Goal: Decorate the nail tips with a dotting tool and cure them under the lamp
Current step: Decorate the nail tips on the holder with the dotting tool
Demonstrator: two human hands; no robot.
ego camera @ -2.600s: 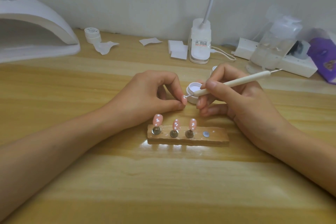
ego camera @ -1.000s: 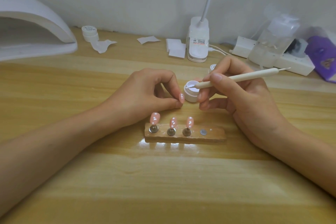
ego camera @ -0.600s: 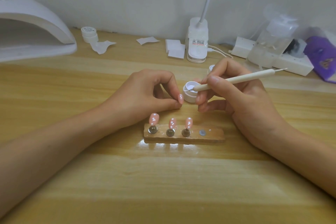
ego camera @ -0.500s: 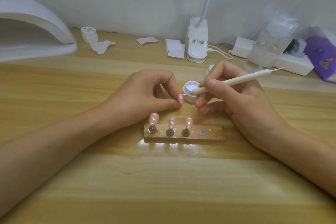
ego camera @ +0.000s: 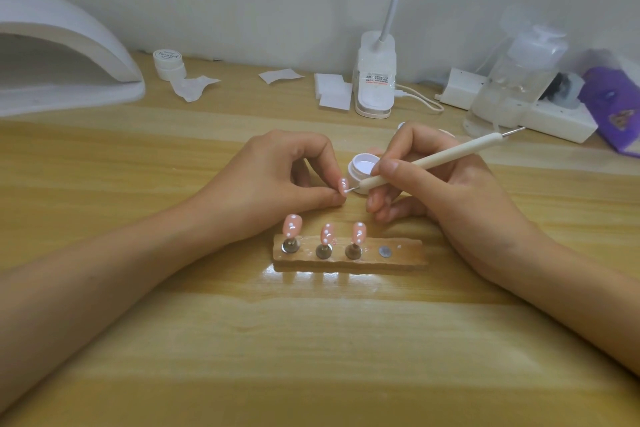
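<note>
My left hand [ego camera: 277,180] pinches a pink nail tip [ego camera: 342,185] between thumb and forefinger. My right hand [ego camera: 436,191] grips a white dotting tool [ego camera: 436,159] like a pen, and its metal point touches that nail tip. A small open white pot of white gel [ego camera: 365,168] stands just behind the tool's point. In front of both hands lies a wooden holder [ego camera: 398,258] with three pink nail tips [ego camera: 327,232] on metal stands, each with white dots. The white curing lamp [ego camera: 65,55] sits at the far left.
Along the wall stand a closed white jar [ego camera: 168,63], paper wipes [ego camera: 194,87], white pads [ego camera: 332,92], a desk lamp base [ego camera: 375,78] with its cable, a clear bottle [ego camera: 516,80], a white power strip [ego camera: 554,116] and a purple packet [ego camera: 613,104].
The dotting tool's point has left the gel pot and come down to the nail tip pinched in my left hand. My left hand has stayed put.
</note>
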